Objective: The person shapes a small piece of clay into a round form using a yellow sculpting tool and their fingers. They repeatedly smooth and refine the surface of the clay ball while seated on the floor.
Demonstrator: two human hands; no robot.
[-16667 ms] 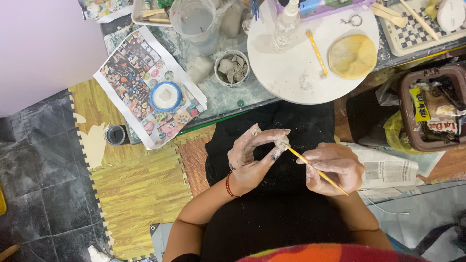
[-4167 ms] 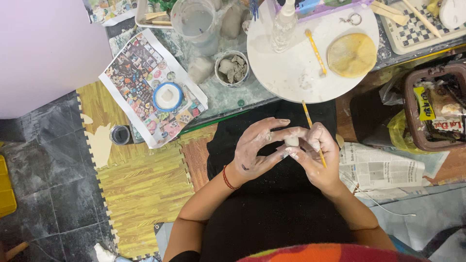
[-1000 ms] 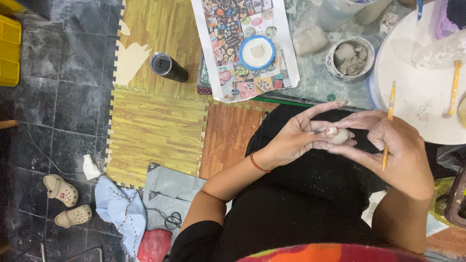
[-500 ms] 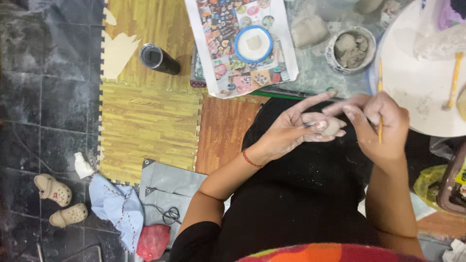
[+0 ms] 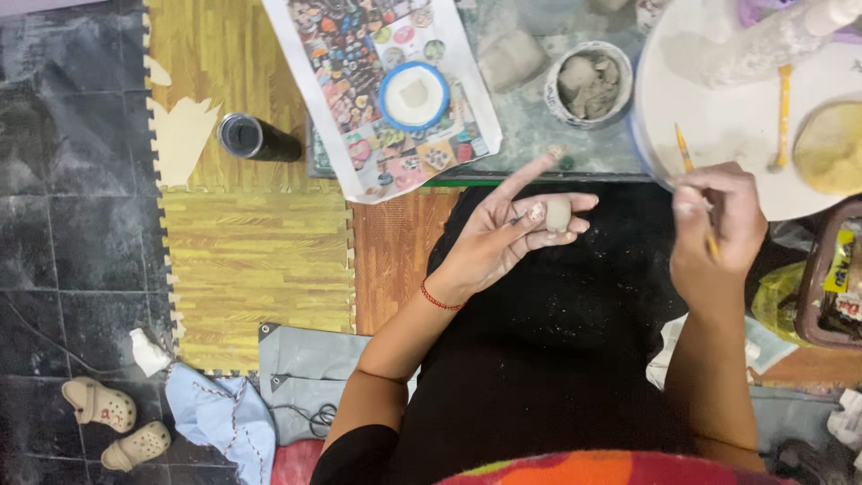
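Clay, a small pale lump [image 5: 558,214], sits pinched between the thumb and the bent fingers of the left hand [image 5: 503,238], just above the middle of the view and over the person's black lap [image 5: 539,359]; the forefinger of that hand sticks straight out towards one o'clock, so the hand is half spread yet holding the lump, and a thin red band [image 5: 440,297] circles its wrist. At three o'clock from the lump, well apart from it, the right hand [image 5: 718,229] is curled narrow around a slim yellow-handled tool [image 5: 691,175], whose upper end points to eleven o'clock and lies over the edge of a round white board [image 5: 718,108]. On that board, further towards two o'clock, are a second yellow tool [image 5: 783,112] and a flat yellowish disc [image 5: 831,148]. At twelve o'clock from the lump stands a small bowl of grey clay scraps [image 5: 588,83], with a larger grey block [image 5: 510,61] just beside it at its nine o'clock. Further towards eleven o'clock a blue-rimmed dish [image 5: 413,95] rests on a sheet of colourful printed paper [image 5: 359,54]. At ten o'clock a dark can [image 5: 259,139] lies on wood-patterned floor mats [image 5: 251,260]. Far off at eight o'clock, a pair of pale clogs [image 5: 112,422] sits on the dark tiles, near a light blue cloth [image 5: 224,418].
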